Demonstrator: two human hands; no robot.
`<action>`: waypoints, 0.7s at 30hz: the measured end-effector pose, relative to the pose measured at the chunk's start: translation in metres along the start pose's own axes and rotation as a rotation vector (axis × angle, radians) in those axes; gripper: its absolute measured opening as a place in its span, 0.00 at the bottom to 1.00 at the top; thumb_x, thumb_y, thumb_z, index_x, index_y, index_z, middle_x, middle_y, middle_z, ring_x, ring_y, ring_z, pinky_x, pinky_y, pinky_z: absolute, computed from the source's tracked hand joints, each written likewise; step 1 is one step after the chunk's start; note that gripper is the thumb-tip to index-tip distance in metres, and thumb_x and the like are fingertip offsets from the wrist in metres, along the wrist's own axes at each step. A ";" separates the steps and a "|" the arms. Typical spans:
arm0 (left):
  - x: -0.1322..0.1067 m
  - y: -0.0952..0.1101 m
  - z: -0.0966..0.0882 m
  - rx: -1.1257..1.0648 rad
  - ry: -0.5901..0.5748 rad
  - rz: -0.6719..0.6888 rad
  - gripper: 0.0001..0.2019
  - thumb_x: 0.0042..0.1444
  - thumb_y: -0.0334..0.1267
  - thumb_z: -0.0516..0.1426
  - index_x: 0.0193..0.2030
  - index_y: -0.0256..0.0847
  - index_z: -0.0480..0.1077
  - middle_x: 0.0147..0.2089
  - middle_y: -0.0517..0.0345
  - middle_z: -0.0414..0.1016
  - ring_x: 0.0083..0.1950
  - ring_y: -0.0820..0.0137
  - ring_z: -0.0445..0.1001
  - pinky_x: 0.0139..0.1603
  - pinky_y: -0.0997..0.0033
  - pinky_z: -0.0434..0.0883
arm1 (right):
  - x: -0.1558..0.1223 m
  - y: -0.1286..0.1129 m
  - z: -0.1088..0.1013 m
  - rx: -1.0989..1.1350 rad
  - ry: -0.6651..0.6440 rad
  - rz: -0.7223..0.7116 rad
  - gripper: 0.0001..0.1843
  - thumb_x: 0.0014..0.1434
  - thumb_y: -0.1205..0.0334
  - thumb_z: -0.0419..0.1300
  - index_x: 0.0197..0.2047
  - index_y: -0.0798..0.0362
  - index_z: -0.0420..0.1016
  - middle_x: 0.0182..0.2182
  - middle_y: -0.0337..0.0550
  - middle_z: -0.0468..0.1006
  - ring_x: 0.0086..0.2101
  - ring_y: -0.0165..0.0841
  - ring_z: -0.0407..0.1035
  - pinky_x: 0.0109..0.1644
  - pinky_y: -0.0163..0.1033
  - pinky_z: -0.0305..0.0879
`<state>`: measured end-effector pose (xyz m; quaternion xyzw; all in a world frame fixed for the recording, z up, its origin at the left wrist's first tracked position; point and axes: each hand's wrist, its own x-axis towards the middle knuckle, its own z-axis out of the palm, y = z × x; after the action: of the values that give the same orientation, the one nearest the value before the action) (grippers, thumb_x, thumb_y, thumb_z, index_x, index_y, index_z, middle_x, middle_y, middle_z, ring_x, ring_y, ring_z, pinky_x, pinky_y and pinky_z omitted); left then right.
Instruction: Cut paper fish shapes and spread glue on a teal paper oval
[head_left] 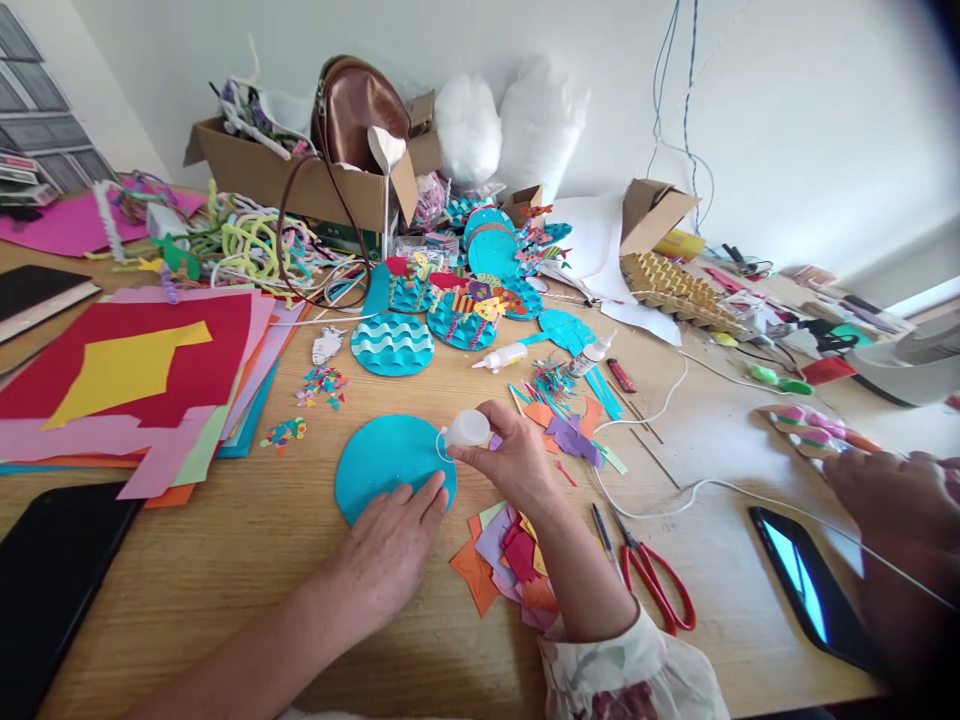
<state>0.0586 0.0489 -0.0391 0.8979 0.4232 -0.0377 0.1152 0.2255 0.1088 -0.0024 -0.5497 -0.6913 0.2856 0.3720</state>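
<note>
My left hand (394, 545) lies flat with fingers stretched out on the near edge of a teal paper disc (382, 458) on the wooden table. My right hand (510, 462) is closed around a small white glue bottle (466, 430), tipped sideways with its nozzle at the disc's right rim. Small dots of glue show on the disc. A pile of coloured paper scraps (506, 560) lies under my right forearm.
Red-handled scissors (652, 580) and a phone (806, 590) lie to the right, where another person's hand (892, 500) rests. Finished teal discs with waves (392, 345), more glue bottles (501, 356), stacked coloured paper sheets (127, 385), a cardboard box (300, 180) and a black tablet (45, 580) surround the work spot.
</note>
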 end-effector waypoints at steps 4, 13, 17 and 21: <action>0.000 -0.001 0.002 -0.015 0.019 0.001 0.29 0.51 0.24 0.47 0.62 0.37 0.56 0.65 0.51 0.56 0.53 0.58 0.67 0.48 0.55 0.68 | 0.000 -0.003 0.001 -0.024 -0.018 -0.006 0.12 0.45 0.60 0.65 0.26 0.51 0.65 0.24 0.35 0.69 0.28 0.31 0.63 0.31 0.34 0.56; -0.001 -0.001 0.005 0.014 0.039 0.000 0.30 0.49 0.23 0.47 0.62 0.39 0.56 0.66 0.53 0.55 0.53 0.60 0.67 0.48 0.57 0.67 | -0.005 0.000 -0.002 -0.025 0.001 -0.009 0.11 0.46 0.59 0.65 0.27 0.51 0.64 0.25 0.35 0.69 0.28 0.31 0.63 0.31 0.33 0.56; -0.001 0.000 0.002 0.018 0.020 0.004 0.30 0.50 0.23 0.47 0.62 0.38 0.56 0.65 0.53 0.56 0.52 0.59 0.67 0.47 0.57 0.68 | -0.004 -0.001 -0.003 -0.037 -0.021 -0.005 0.13 0.45 0.59 0.66 0.26 0.51 0.64 0.24 0.35 0.68 0.28 0.31 0.64 0.31 0.34 0.56; -0.001 0.001 0.001 0.012 0.018 -0.005 0.29 0.50 0.24 0.47 0.62 0.37 0.56 0.66 0.52 0.54 0.53 0.58 0.66 0.49 0.55 0.67 | -0.002 0.000 -0.002 0.007 -0.001 -0.005 0.11 0.46 0.61 0.65 0.27 0.51 0.64 0.25 0.34 0.69 0.28 0.31 0.64 0.31 0.33 0.56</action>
<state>0.0583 0.0475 -0.0396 0.8979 0.4260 -0.0323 0.1059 0.2278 0.1066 -0.0019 -0.5467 -0.6917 0.2873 0.3742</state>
